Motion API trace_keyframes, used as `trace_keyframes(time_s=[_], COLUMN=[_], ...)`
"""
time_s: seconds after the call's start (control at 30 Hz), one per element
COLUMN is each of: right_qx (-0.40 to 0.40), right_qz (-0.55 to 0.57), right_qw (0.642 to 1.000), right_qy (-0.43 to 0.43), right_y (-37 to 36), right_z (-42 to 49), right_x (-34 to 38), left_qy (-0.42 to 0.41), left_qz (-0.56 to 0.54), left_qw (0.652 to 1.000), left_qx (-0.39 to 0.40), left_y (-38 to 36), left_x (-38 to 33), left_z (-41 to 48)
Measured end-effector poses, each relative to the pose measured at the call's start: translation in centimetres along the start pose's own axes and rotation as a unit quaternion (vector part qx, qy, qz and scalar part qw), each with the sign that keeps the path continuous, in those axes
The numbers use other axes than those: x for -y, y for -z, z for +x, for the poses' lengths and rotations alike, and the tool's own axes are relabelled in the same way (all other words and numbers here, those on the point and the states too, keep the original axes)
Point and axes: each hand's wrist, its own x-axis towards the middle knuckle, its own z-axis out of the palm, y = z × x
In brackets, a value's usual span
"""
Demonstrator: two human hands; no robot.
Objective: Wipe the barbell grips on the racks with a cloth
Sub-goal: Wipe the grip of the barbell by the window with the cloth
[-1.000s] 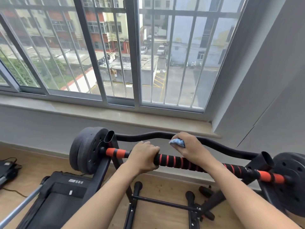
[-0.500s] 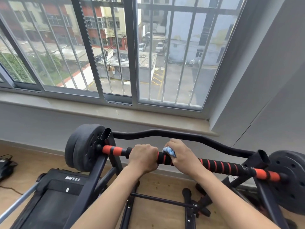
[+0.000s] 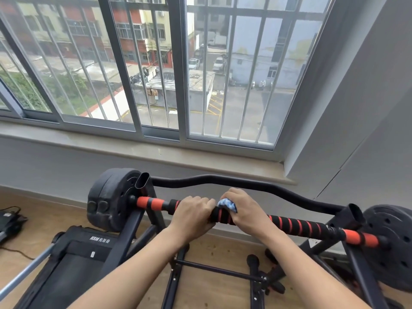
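Across the rack [image 3: 124,238] sits the bar [image 3: 294,226], surely heavy, foam grip soft; left hand [image 3: 192,216] wraps it mid-bar, right hand [image 3: 247,210] alongside, fingers curled, clamps the limp cloth [image 3: 227,205] onto it.

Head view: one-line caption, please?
Left hand grips the striped barbell grip; right hand presses a blue cloth against it.

A barred window [image 3: 178,63] tops a grey sill [image 3: 156,152]; a black treadmill [image 3: 73,264] stands on wooden floor [image 3: 44,219].
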Motion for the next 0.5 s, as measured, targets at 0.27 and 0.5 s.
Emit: trace_keyframes(time_s=[0.27, 0.5], right_qx=[-0.024, -0.018], right_qz=[-0.05, -0.028], right_qw=[0.998, 0.998], right_qy=[0.026, 0.055], right_y=[-0.8, -0.2], right_z=[-0.4, -0.7], right_x=[0.0, 0.2], left_qy=[0.067, 0.079], left_qz=[-0.063, -0.208], left_qw=[0.977, 0.908], left_qx=[0.194, 0.355], left_y=[3.7, 4.2], left_x=[-0.2, 1.6], left_z=[2.7, 4.8])
